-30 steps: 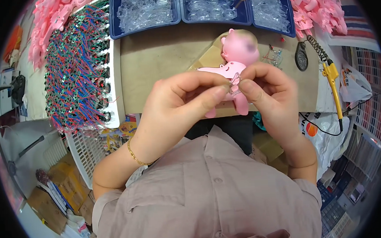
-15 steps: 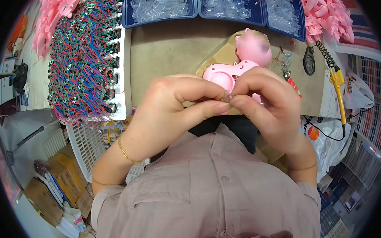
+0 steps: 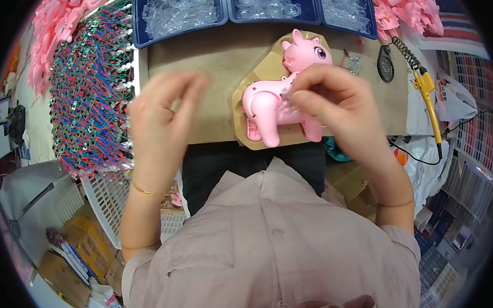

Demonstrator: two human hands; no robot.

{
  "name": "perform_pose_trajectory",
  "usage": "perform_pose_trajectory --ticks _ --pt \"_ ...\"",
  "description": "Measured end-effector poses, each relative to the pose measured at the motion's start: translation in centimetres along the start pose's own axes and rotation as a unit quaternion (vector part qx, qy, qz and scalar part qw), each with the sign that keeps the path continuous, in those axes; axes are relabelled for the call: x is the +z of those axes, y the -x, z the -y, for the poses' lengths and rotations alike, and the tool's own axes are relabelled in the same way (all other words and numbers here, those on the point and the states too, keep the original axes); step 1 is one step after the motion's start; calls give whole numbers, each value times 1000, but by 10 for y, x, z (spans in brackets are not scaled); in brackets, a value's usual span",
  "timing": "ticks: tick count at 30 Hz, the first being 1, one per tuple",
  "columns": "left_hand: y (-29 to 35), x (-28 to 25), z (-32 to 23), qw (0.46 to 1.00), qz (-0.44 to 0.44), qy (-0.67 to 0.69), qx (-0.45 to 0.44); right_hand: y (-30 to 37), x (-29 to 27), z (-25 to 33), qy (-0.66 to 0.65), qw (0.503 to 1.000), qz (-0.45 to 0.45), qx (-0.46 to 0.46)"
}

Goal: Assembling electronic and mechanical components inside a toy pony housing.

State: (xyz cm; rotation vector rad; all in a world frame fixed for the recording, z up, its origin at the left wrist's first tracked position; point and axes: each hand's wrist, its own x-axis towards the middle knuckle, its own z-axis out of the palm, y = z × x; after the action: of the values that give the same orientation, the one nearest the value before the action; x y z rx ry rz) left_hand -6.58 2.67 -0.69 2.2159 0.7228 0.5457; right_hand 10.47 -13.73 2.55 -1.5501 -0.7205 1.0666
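A pink toy pony (image 3: pixel 266 106) lies on its side in a tan moulded cradle (image 3: pixel 239 124), its head toward the back right and its legs toward me. Over its body, my right hand (image 3: pixel 340 103) pinches a small clear plastic piece (image 3: pixel 286 97) between thumb and forefinger; its exact shape is blurred. My left hand (image 3: pixel 162 116) is raised off to the left, between the wire bundles and the pony. Motion smears its thumb and forefinger, so whether they hold anything is unclear.
Three blue trays (image 3: pixel 227 22) of clear plastic parts line the back. Wired components (image 3: pixel 93 100) are heaped on the left, with pink parts (image 3: pixel 408 6) in the back corners. A yellow soldering iron (image 3: pixel 428 102) with a coiled holder hangs at right, near a black oval tag (image 3: pixel 385 64).
My hands, which were together at the clear piece, have parted. The left has swung left; the right stays over the pony with the piece. More of the pony shows, and the view has shifted.
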Motion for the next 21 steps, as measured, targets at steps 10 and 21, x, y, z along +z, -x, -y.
perform_pose_trajectory --ticks 10,21 --pt "13 49 -15 987 21 6 157 -12 -19 -25 406 892 31 -195" --pt "10 58 -39 943 95 -168 272 18 -6 -18 586 766 -1 -264"
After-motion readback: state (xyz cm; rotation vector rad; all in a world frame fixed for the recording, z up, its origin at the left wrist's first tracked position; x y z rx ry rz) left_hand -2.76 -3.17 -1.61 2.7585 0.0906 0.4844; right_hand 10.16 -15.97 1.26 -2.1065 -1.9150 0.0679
